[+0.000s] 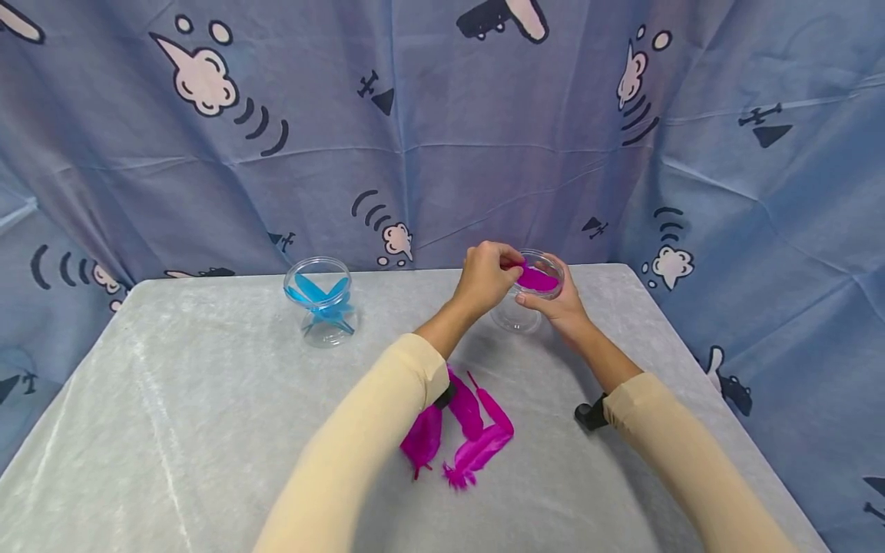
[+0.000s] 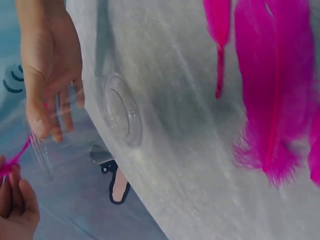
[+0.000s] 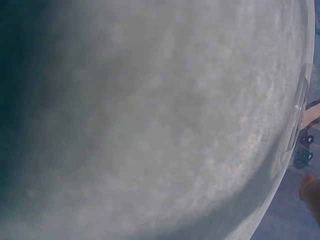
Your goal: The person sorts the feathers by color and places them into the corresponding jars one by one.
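A clear jar (image 1: 515, 321) stands tilted near the table's far edge, its mouth toward the head camera. My right hand (image 1: 561, 307) grips it, thumb on the near side and fingers behind. At the jar's mouth my left hand (image 1: 484, 278) pinches a magenta feather (image 2: 21, 151). Magenta (image 1: 539, 279) shows inside the rim; whether it is the pinched feather alone, I cannot tell. More magenta feathers (image 1: 492, 436) lie on the table below the left forearm, partly hidden by the sleeve. The left wrist view shows one large feather (image 2: 275, 80) close up.
A second clear jar (image 1: 325, 336) with blue feathers (image 1: 321, 298) in it stands at the back left. The table (image 1: 193, 430) has a pale grey cloth. Behind it hangs a blue patterned curtain (image 1: 442, 100). The right wrist view is mostly blurred tabletop (image 3: 150, 110).
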A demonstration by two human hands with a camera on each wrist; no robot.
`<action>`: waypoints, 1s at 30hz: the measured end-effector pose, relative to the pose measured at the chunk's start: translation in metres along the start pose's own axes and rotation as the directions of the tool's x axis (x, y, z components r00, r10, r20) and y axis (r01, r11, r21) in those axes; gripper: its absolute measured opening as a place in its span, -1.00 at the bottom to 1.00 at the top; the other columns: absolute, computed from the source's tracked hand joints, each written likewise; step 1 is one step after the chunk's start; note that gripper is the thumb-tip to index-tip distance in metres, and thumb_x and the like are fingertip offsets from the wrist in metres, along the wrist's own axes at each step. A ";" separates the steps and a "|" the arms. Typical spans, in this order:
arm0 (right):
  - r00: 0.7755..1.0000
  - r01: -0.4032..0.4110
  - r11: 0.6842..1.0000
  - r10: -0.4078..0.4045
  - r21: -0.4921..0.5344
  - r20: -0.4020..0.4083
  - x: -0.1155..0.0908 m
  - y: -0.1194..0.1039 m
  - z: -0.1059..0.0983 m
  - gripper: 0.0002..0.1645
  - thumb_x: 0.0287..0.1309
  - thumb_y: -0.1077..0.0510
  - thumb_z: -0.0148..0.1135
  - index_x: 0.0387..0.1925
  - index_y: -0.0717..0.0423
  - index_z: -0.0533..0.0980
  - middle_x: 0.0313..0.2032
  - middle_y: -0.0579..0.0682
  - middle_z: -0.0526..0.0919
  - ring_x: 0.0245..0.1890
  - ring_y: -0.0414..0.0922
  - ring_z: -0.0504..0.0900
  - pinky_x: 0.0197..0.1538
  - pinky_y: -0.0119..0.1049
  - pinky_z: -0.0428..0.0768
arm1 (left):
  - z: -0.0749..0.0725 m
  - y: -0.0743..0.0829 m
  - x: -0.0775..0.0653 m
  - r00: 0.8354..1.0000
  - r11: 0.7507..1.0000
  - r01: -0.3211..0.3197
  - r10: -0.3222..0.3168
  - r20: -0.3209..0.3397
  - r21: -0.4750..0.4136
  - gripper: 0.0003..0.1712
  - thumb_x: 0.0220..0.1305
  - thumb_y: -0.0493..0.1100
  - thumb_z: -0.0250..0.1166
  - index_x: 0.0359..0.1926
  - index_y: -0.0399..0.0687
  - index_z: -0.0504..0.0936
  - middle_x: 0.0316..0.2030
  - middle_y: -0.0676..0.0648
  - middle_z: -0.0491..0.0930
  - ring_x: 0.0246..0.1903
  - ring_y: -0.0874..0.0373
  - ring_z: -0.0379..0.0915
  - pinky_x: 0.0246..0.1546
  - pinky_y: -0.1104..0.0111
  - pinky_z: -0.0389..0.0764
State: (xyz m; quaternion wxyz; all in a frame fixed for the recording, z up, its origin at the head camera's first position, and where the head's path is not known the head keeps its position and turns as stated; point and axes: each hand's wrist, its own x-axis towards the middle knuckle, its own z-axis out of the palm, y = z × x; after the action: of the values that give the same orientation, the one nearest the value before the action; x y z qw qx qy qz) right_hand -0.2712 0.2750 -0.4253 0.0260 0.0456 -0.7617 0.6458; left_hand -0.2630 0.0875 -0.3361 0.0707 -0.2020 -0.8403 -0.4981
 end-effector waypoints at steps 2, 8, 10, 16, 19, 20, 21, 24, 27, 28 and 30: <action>1.000 0.007 1.000 -0.007 0.007 0.004 0.000 0.000 0.000 0.05 0.19 0.28 0.37 0.51 -0.01 -0.07 0.46 0.12 0.14 0.42 0.07 0.20 0.26 -0.42 0.42 | 0.001 0.000 0.000 1.000 0.999 -0.004 0.005 0.027 -0.046 -0.83 0.26 -0.35 0.37 -0.13 -0.30 0.74 -0.21 -0.14 0.75 -0.21 0.14 0.68 -0.22 0.56 0.58; 0.999 0.024 0.998 -0.025 0.056 0.020 0.001 0.001 0.001 0.05 0.16 0.40 0.34 0.50 0.05 -0.07 0.48 0.17 0.07 0.50 0.04 0.05 0.42 -0.07 0.24 | 0.000 -0.001 0.000 0.995 0.993 -0.012 0.024 0.100 -0.117 -0.71 0.28 -0.30 0.36 0.02 -0.26 0.70 -0.07 -0.13 0.72 -0.08 0.12 0.66 -0.12 0.54 0.58; 1.000 0.022 0.998 -0.023 0.055 0.021 0.001 0.000 0.001 0.05 0.17 0.39 0.33 0.50 0.03 -0.07 0.49 0.17 0.05 0.50 0.03 0.04 0.42 -0.09 0.26 | -0.002 -0.001 0.000 0.992 0.991 -0.023 0.039 0.120 -0.131 -0.67 0.28 -0.27 0.38 0.07 -0.22 0.68 -0.03 -0.12 0.71 -0.03 0.11 0.64 -0.08 0.52 0.58; 1.000 0.012 1.000 -0.013 0.013 0.026 0.000 -0.002 0.000 0.05 0.21 0.33 0.34 0.51 0.01 -0.11 0.50 0.13 0.04 0.51 0.03 0.01 0.42 -0.12 0.25 | -0.017 0.002 -0.003 0.968 0.983 -0.092 0.126 0.216 -0.160 -0.61 0.27 -0.27 0.38 0.12 -0.22 0.64 0.02 -0.14 0.68 -0.07 0.07 0.63 -0.10 0.48 0.60; 1.000 -0.003 1.000 0.003 0.013 0.028 -0.001 -0.004 0.000 0.06 0.21 0.34 0.33 0.51 0.01 -0.11 0.50 0.12 0.04 0.51 0.05 0.00 0.42 -0.08 0.26 | -0.030 0.002 -0.007 0.944 0.979 -0.128 0.169 0.285 -0.157 -0.63 0.27 -0.28 0.38 0.10 -0.22 0.65 -0.03 -0.15 0.68 -0.13 0.07 0.63 -0.13 0.48 0.60; 1.000 -0.010 1.000 0.010 0.014 0.027 0.000 -0.004 0.000 0.06 0.20 0.35 0.33 0.51 0.01 -0.11 0.50 0.12 0.04 0.51 0.05 0.00 0.42 -0.07 0.27 | -0.036 0.001 -0.008 0.935 0.979 -0.137 0.179 0.308 -0.154 -0.64 0.27 -0.27 0.37 0.09 -0.22 0.65 -0.04 -0.15 0.68 -0.14 0.07 0.63 -0.14 0.47 0.60; 0.999 -0.018 1.000 0.017 0.014 0.028 0.000 -0.005 0.000 0.06 0.20 0.35 0.33 0.51 0.02 -0.12 0.50 0.13 0.04 0.51 0.06 0.00 0.41 -0.07 0.28 | -0.041 0.001 -0.010 0.925 0.978 -0.143 0.188 0.330 -0.154 -0.65 0.27 -0.27 0.37 0.08 -0.22 0.66 -0.05 -0.15 0.69 -0.15 0.08 0.63 -0.13 0.47 0.60; 0.999 -0.027 0.999 0.026 0.032 0.029 0.001 -0.005 0.001 0.06 0.19 0.38 0.32 0.51 0.07 -0.12 0.50 0.19 0.03 0.51 0.10 -0.01 0.40 0.00 0.28 | -0.060 -0.004 -0.018 0.900 0.978 -0.150 0.196 0.390 -0.147 -0.65 0.26 -0.27 0.38 0.07 -0.21 0.66 -0.08 -0.14 0.70 -0.16 0.09 0.64 -0.14 0.42 0.62; 0.999 -0.032 0.999 0.032 0.036 0.025 0.003 -0.005 0.001 0.08 0.18 0.39 0.33 0.52 0.07 -0.12 0.50 0.18 0.04 0.51 0.09 0.00 0.42 0.02 0.23 | -0.080 -0.013 -0.027 0.884 0.981 -0.141 0.184 0.429 -0.129 -0.65 0.25 -0.26 0.38 0.07 -0.20 0.67 -0.10 -0.13 0.71 -0.16 0.12 0.65 -0.11 0.38 0.63; 0.999 -0.031 0.999 0.030 0.038 0.022 0.002 -0.005 0.001 0.08 0.17 0.40 0.33 0.51 0.06 -0.11 0.50 0.17 0.06 0.51 0.09 0.00 0.43 0.03 0.21 | -0.086 -0.016 -0.031 0.881 0.983 -0.135 0.176 0.439 -0.123 -0.65 0.25 -0.26 0.38 0.07 -0.20 0.67 -0.10 -0.12 0.71 -0.15 0.12 0.65 -0.10 0.36 0.63; 0.999 -0.030 0.999 0.029 0.035 0.018 0.001 -0.005 0.001 0.09 0.16 0.40 0.34 0.52 0.03 -0.11 0.50 0.13 0.08 0.51 0.08 0.01 0.45 0.02 0.17 | -0.098 -0.023 -0.038 0.877 0.987 -0.116 0.153 0.455 -0.109 -0.65 0.25 -0.26 0.38 0.06 -0.20 0.67 -0.10 -0.12 0.71 -0.14 0.11 0.64 -0.07 0.34 0.63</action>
State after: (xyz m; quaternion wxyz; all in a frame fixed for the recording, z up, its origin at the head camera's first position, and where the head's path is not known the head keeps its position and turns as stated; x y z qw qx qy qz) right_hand -0.2721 0.2730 -0.4203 0.0090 0.0404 -0.7511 0.6589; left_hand -0.2456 -0.0174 -0.3183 -0.1046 -0.3752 -0.7968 -0.4620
